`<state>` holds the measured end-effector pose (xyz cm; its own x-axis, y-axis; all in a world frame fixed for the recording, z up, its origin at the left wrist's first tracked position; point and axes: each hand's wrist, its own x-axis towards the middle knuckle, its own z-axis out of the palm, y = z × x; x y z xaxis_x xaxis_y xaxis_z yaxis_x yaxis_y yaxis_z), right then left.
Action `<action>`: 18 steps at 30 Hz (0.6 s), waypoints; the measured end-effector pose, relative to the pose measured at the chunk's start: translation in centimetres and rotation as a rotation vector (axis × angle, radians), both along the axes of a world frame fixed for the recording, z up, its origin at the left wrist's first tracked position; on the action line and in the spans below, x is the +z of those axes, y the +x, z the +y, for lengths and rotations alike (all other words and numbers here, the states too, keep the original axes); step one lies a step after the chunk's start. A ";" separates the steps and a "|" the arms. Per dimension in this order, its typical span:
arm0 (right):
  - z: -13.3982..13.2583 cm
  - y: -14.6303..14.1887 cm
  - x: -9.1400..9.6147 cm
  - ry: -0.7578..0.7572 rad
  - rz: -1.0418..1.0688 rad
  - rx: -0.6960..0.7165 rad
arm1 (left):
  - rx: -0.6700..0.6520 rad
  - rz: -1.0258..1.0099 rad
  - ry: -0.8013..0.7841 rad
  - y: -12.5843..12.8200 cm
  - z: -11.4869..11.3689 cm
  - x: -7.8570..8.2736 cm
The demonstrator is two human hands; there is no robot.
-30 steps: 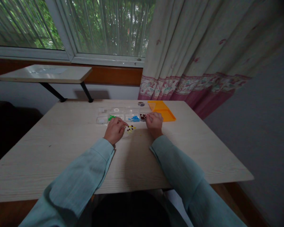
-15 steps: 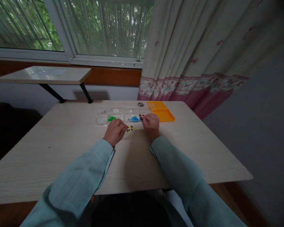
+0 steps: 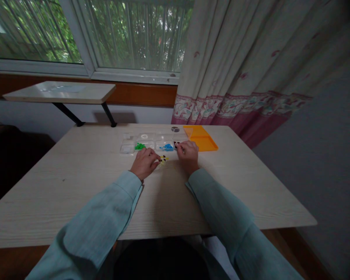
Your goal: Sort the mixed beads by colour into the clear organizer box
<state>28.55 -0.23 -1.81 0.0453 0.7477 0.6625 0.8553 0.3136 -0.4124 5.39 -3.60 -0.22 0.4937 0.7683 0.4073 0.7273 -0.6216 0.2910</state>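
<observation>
left hand: from my end i see the left hand (image 3: 146, 163) low over the table, thumb and fingertips drawn nearly together at the left edge of the small cluster; whether they grip it i cannot tell.
right hand: the right hand (image 3: 188, 155) is curled, its fingertips close together at the dark brown pieces; i cannot tell whether 1 is pinched there (the knuckles block my view).
cluster: the small yellow and dark cluster of little pieces (image 3: 163, 158) lies in front of the box, between the 2 hands and much nearer the left.
box: a clear plastic compartment box (image 3: 127, 149) sits beyond the hands, with 3 coloured heaps in its front row.
heaps: left to right, bright green small pieces (image 3: 140, 146), bright blue small pieces (image 3: 167, 147) and dark brown small pieces (image 3: 176, 144), the last partly hidden.
orange: a flat orange plastic tray (image 3: 207, 144) lies just right of the box, behind the right hand.
table: all of it rests on a pale wood-grain table (image 3: 227, 190).
far edge: a white raised shelf (image 3: 90, 90) stands on black legs at the left; a cream and pink floral curtain (image 3: 216, 58) hangs at the right.
</observation>
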 end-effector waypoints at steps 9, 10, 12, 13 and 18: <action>-0.3 -0.2 0.3 -0.021 0.014 0.003 | 0.063 0.016 -0.001 0.3 0.1 0.0; -0.3 -0.2 0.4 -0.022 0.016 0.006 | 0.066 0.018 -0.005 0.4 0.1 0.0; -0.3 -0.2 0.4 -0.024 0.018 0.010 | 0.070 0.022 -0.011 0.6 0.0 0.0; -0.3 -0.2 0.4 -0.027 0.017 0.011 | 0.072 0.025 -0.012 0.6 0.0 0.0; -0.2 -0.2 0.3 -0.031 0.011 0.002 | 0.080 0.047 -0.002 0.9 0.0 -0.1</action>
